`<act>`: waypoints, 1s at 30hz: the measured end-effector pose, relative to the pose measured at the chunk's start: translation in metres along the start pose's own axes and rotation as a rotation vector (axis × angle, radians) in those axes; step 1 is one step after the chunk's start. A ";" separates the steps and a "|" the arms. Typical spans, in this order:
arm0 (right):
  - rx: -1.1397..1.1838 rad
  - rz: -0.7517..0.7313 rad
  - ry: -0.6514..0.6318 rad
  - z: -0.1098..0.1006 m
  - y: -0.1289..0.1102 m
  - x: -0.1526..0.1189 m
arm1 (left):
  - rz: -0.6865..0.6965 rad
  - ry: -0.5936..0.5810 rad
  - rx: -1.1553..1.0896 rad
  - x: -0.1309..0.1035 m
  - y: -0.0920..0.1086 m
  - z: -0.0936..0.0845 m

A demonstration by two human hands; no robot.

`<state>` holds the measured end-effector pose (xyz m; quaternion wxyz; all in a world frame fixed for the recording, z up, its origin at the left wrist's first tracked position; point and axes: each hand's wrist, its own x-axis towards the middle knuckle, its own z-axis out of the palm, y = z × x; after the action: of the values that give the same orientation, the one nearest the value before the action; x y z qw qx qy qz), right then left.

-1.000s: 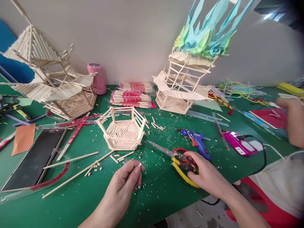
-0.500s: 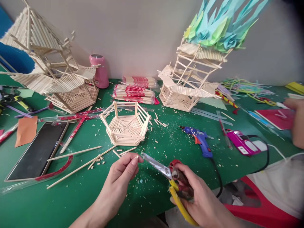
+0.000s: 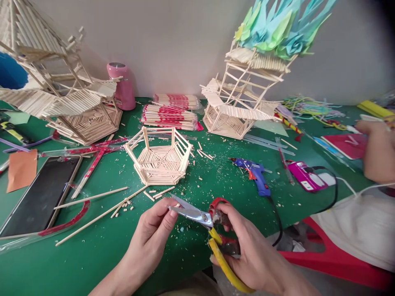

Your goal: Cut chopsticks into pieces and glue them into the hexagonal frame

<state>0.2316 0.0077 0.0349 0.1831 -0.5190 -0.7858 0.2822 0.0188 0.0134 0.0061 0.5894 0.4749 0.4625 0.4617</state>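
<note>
My left hand [image 3: 149, 236] pinches a tiny piece of wooden stick [image 3: 178, 205] between thumb and forefinger; only its pale end shows. My right hand [image 3: 251, 248] grips scissors [image 3: 194, 214] with one red and one yellow handle. Their blades are parted and reach around the stick piece at my left fingertips. Just beyond stands a low hexagonal frame of wooden sticks [image 3: 160, 162], with a patterned floor and railings. Long sticks [image 3: 101, 216] and several short cut pieces [image 3: 123, 207] lie left of my hands.
Stick pavilions stand at back left [image 3: 74, 111] and back right [image 3: 231, 111]. Bundled sticks [image 3: 169, 117] and a pink bottle [image 3: 125, 90] are behind. A blue glue gun [image 3: 256, 176] lies right, its cord trailing down. A phone [image 3: 40, 195] lies left. Another person's arm [image 3: 379, 152] rests far right.
The scissors have opened wider, and their blades have moved left around the piece in my left fingers. The view has shifted slightly. The other person's arm has moved little.
</note>
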 end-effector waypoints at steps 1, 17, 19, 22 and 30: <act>0.008 0.003 -0.002 0.000 -0.001 0.001 | 0.010 -0.008 0.009 0.000 0.000 0.000; 0.105 0.058 -0.032 0.001 -0.004 0.004 | 0.040 -0.006 0.093 0.004 0.007 0.001; 0.058 0.042 -0.020 0.001 -0.004 0.004 | 0.048 -0.004 0.107 0.004 0.007 0.000; 0.020 0.020 -0.033 0.000 -0.005 0.004 | 0.083 -0.010 0.150 0.004 0.007 0.000; -0.059 0.119 -0.121 0.003 -0.006 -0.002 | 0.254 -0.014 0.356 -0.001 0.007 -0.002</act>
<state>0.2262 0.0036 0.0368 0.1029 -0.5518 -0.7712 0.3002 0.0161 0.0132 0.0127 0.4366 0.6290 0.4690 0.4401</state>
